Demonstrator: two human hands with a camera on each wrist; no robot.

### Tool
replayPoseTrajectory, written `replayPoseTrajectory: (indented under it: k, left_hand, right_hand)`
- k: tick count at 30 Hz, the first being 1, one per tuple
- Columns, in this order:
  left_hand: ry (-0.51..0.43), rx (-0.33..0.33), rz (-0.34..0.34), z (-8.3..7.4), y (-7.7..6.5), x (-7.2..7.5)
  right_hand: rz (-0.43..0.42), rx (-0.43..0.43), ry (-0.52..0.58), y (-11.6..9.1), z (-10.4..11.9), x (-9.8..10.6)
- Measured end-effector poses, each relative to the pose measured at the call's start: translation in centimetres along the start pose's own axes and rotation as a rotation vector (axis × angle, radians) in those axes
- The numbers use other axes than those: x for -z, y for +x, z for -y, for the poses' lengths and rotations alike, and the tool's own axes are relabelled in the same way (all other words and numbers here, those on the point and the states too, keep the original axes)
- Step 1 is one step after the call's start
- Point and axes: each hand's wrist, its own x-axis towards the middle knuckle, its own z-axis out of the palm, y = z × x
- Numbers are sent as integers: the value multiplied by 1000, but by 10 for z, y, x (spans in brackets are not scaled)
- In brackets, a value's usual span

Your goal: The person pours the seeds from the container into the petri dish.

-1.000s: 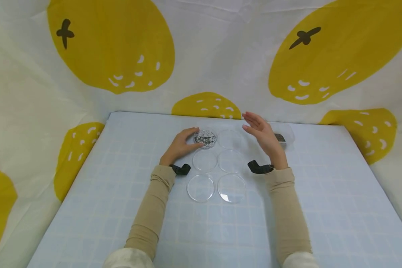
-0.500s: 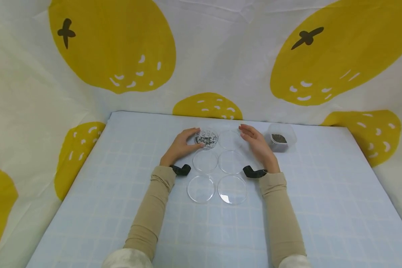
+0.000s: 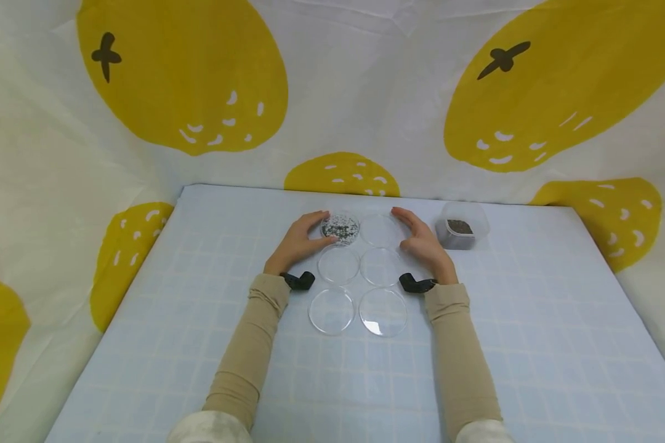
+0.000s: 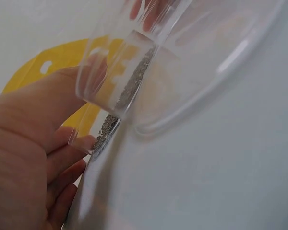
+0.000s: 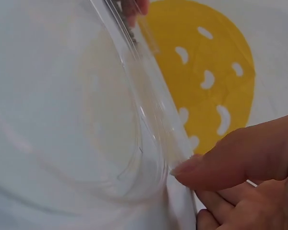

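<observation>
At the back of the table, my left hand (image 3: 299,241) holds a clear round petri dish (image 3: 358,229) strewn with dark granules (image 4: 134,79), thumb in front and fingers behind. The left wrist view shows the thumb overlapping the dish wall. Beside it stands an empty petri dish (image 3: 380,231), and my right hand (image 3: 425,246) spreads its thumb and fingers around that dish's right side. In the right wrist view the thumb tip is right at the rim. Several more empty petri dishes, among them one in the middle row (image 3: 338,266), lie in pairs nearer me.
Behind the right hand stands a clear plastic box (image 3: 478,216) with a smaller tub (image 3: 459,241) of dark granules. Two nearest dishes, left (image 3: 331,312) and right (image 3: 383,312), lie between the forearms. A lemon-patterned cloth (image 3: 366,111) hangs behind the table (image 3: 532,320).
My right hand has come left and down from near the plastic box to the empty petri dish, and its thumb has spread from the fingers. The left hand stays on its dish.
</observation>
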Motion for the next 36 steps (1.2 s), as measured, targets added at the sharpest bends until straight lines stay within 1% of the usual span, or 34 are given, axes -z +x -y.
replayPoseTrajectory:
  k: [5, 9, 12, 15, 20, 24, 28, 31, 36]
  left_hand:
    - [-2, -2, -2, 0, 0, 0]
    - [3, 6, 1, 0, -1, 0]
    - [10, 16, 2, 0, -1, 0]
    - [15, 24, -1, 0, 0, 0]
    - [10, 25, 1, -1, 0, 0]
    - [13, 15, 0, -1, 0, 0]
    - [14, 3, -3, 0, 0, 0]
    - [9, -4, -5, 0, 0, 0]
    - [0, -3, -6, -1, 0, 0]
  right_hand:
    - [17, 6, -85, -2, 3, -3]
    - [21, 15, -116, -2, 5, -4]
    - [6, 15, -134, 0, 3, -5]
    - [-14, 12, -148, 4, -5, -6]
    - [-75, 16, -192, 11, -25, -5]
    - [-126, 17, -188, 12, -31, -6]
    - [-165, -2, -172, 12, -33, -7]
    - [-176, -16, -178, 12, -33, -7]
    - [-170, -19, -188, 12, -32, -6]
